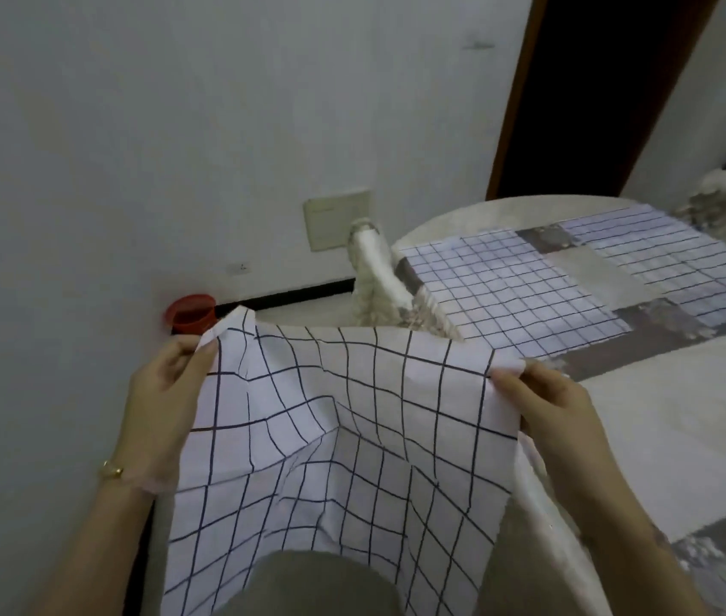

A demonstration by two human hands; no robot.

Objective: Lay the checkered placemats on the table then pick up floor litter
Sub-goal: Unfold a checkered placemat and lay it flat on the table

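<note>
Held mat: white cloth placemat with dark grid lines (pixel 343 437), hanging crumpled, not yet on the table.
Hands: left hand (pixel 170 393) and right hand (pixel 548 402) each pinch a top corner, wide apart.
Key relation: pale round table (pixel 663 420) lies ahead-right; the right hand is nearer; the held edge runs left to right.
Laid mats: two checkered placemats (pixel 508 286) flat on the table.
Litter: red plastic cup (pixel 190 315) on the floor by the wall.
Writing: none legible.

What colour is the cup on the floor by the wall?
Red cup, seen in the head view.
</note>
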